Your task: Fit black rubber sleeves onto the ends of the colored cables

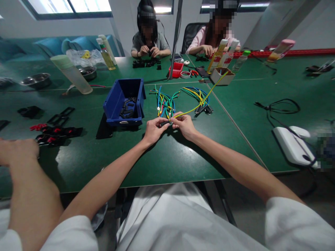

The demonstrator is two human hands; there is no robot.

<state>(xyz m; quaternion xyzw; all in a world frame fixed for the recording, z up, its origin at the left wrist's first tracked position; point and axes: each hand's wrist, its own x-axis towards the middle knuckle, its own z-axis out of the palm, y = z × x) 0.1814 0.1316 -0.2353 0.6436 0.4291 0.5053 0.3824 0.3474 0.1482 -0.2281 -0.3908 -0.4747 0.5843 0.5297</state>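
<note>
My left hand (154,129) pinches a small black sleeve (164,123) near the middle of the table. Touching fingertips with it, my right hand (184,124) is closed on a yellow-green wire (196,107), which arcs up to the right. Just beyond my hands lies a loose bunch of blue, green and yellow wires (171,101). A second bunch of wires (195,92), some with black sleeves at their ends, rests to its right. On the left stands a blue bin (112,119) with black sleeves (128,108) inside.
Another person's arm (31,181) reaches in at the left beside black and red parts (56,134). Two people sit across the green table (157,164). A white device (294,145) with a black cable lies right; bottles and a small box (222,77) stand farther back.
</note>
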